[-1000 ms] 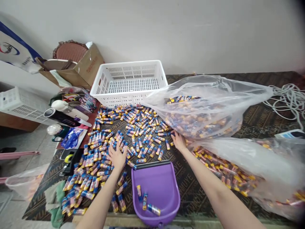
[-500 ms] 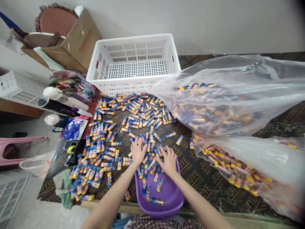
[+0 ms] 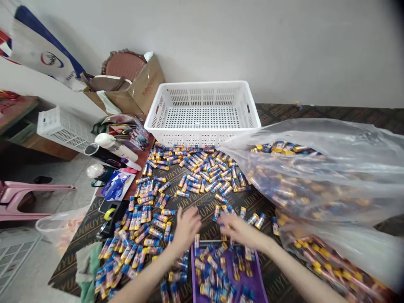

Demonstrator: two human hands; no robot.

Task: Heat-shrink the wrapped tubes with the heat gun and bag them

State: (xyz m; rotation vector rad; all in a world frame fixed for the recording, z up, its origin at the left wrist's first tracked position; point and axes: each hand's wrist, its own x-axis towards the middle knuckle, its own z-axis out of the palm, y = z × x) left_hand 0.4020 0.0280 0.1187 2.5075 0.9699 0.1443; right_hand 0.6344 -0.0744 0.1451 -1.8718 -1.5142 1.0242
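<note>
My left hand (image 3: pixel 188 225) is over the dark table just beyond the purple basin (image 3: pixel 194 275), fingers apart and slightly bent, holding nothing I can see. Across from it, my right hand (image 3: pixel 235 229) reaches in from the right, its fingers loosely spread beside a few small printed tubes (image 3: pixel 225 209) with blue and yellow ends. Some motion blur softens both hands. Many such tubes lie inside the basin, which sits at the near table edge and is partly cut off by the frame. A large spread of loose tubes (image 3: pixel 142 214) covers the table to the left and behind.
A white plastic crate (image 3: pixel 205 136) stands at the back. Clear plastic bags full of tubes (image 3: pixel 315 176) bulge over the right side. Bottles (image 3: pixel 104 155), a tape measure (image 3: pixel 109 213) and a cloth (image 3: pixel 86 269) line the left edge, with a cardboard box (image 3: pixel 143 86) behind.
My view has tilted up. Both hands have moved forward off the basin, and many more tubes now lie in it. The patch of table before the hands shows fewer tubes.
</note>
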